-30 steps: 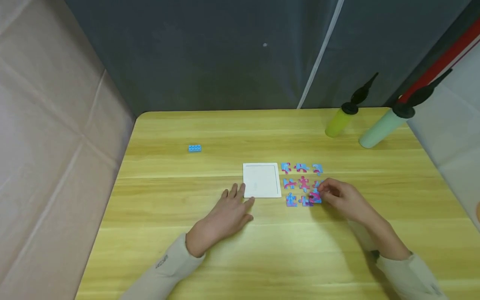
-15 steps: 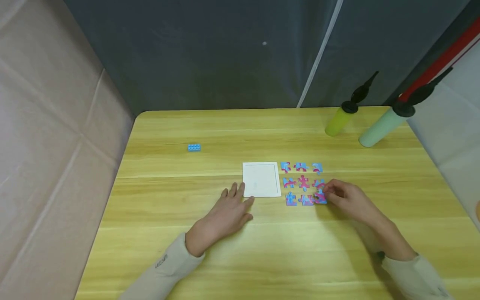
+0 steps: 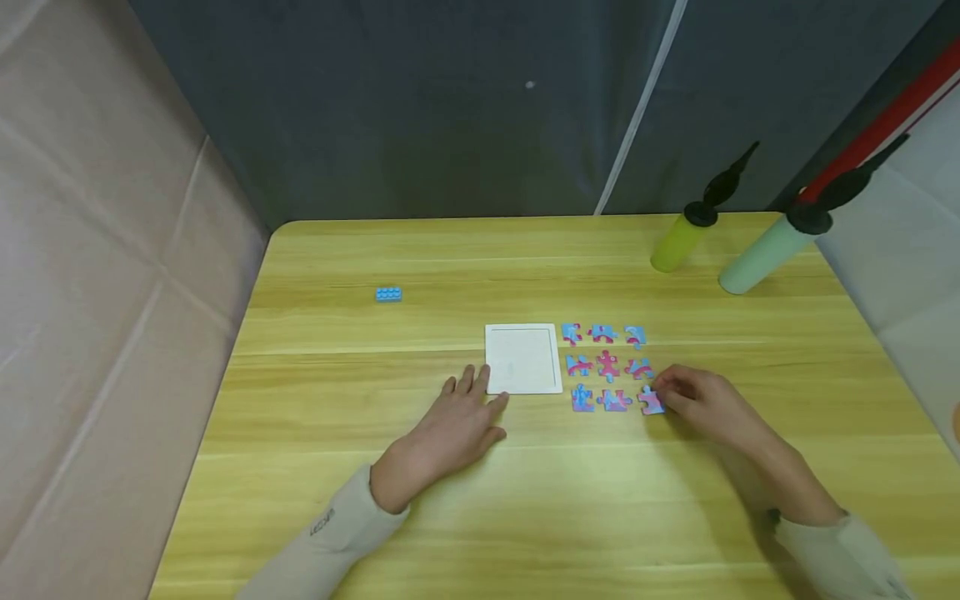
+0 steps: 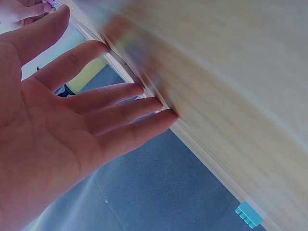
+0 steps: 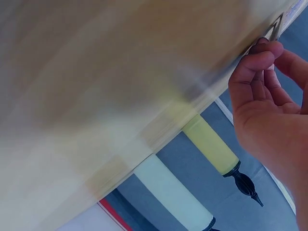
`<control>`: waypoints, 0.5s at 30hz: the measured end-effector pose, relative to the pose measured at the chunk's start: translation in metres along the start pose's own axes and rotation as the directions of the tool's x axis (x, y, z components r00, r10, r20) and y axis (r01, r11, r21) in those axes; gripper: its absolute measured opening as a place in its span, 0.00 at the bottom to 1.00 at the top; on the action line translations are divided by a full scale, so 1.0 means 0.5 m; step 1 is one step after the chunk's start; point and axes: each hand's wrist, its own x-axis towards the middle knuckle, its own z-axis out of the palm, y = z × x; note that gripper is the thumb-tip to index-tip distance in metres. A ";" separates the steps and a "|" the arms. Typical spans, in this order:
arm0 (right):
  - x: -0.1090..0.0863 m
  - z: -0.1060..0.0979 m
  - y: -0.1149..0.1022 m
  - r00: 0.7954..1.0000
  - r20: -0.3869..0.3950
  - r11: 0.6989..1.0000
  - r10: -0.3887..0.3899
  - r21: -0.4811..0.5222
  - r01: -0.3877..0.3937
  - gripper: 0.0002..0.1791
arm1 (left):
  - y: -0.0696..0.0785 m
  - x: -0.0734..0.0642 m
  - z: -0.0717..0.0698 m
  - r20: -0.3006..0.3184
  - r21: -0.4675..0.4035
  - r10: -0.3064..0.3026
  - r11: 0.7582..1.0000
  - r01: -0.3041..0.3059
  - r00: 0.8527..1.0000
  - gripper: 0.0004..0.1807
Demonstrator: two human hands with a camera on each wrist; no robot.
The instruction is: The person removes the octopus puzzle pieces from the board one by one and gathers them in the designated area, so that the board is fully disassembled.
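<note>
My right hand point(image 3: 703, 406) pinches a pink, blue and purple jigsaw piece point(image 3: 650, 401) between thumb and fingertips, at the lower right of several jigsaw pieces point(image 3: 608, 365) laid in three rows. In the right wrist view, that piece point(image 5: 276, 28) is seen edge-on, tilted at the fingertips. A white square puzzle tray point(image 3: 522, 360) lies left of the rows, its recess bare. My left hand point(image 3: 453, 421) is spread palm down, with fingertips at the tray's lower left corner. The left wrist view shows its fingers point(image 4: 130, 130) straight, tips at the tabletop.
A blue toy building brick point(image 3: 388, 294) lies at the back left of the wooden table point(image 3: 337, 375). Two hand pumps with black nozzles, one yellow-green point(image 3: 676, 243) and one mint point(image 3: 763, 257), stand at the back right. A dark curtain point(image 3: 420, 117) hangs behind.
My right hand has shifted rightward with the jigsaw piece, from overlapping its neighbours to a spot just right of the bottom row's middle piece. The left hand has stayed in place.
</note>
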 end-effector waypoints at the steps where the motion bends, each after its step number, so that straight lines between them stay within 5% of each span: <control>1: 0.000 0.000 0.001 1.000 0.001 1.000 0.000 -0.001 0.000 0.06 | 0.000 0.000 0.000 0.002 0.000 -0.002 1.000 0.002 1.000 0.28; 15: 0.000 -0.003 0.007 1.000 -0.016 1.000 -0.007 -0.020 0.007 0.06 | 0.000 0.001 -0.001 0.020 -0.024 -0.016 1.000 0.016 1.000 0.28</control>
